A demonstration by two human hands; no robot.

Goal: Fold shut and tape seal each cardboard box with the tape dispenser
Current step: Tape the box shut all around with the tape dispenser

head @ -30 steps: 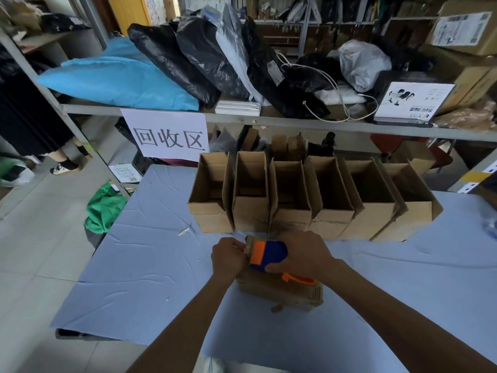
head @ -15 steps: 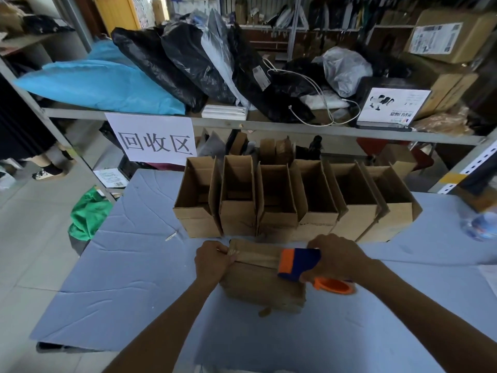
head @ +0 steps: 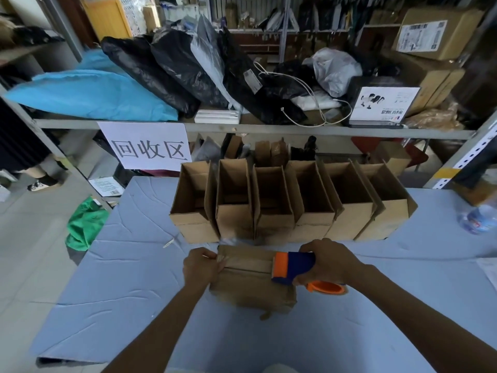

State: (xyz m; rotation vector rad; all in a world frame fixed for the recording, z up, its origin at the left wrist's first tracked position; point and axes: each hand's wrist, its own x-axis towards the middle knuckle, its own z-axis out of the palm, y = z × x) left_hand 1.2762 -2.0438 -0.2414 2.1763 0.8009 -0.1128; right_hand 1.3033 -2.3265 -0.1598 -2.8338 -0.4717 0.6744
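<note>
A closed brown cardboard box [head: 250, 286] lies on the blue table cover in front of me. My left hand [head: 200, 267] grips its left end, fingers curled over the edge where the tape starts. My right hand [head: 329, 262] holds the blue and orange tape dispenser [head: 294, 267] at the box's right end, its orange roll hanging past the edge. A strip of tape runs along the box top between my hands. Behind it stands a row of several open cardboard boxes [head: 290, 203].
A metal shelf [head: 242, 127] with black bags, a blue bag and a white paper sign [head: 146, 146] rises behind the boxes. A plastic water bottle [head: 480, 218] lies at the right. A green cloth [head: 83, 227] lies on the floor left of the table [head: 134, 305].
My right hand has drawn the tape dispenser from the box's left end across to its right end, laying tape along the top. My left hand has stayed at the left end.
</note>
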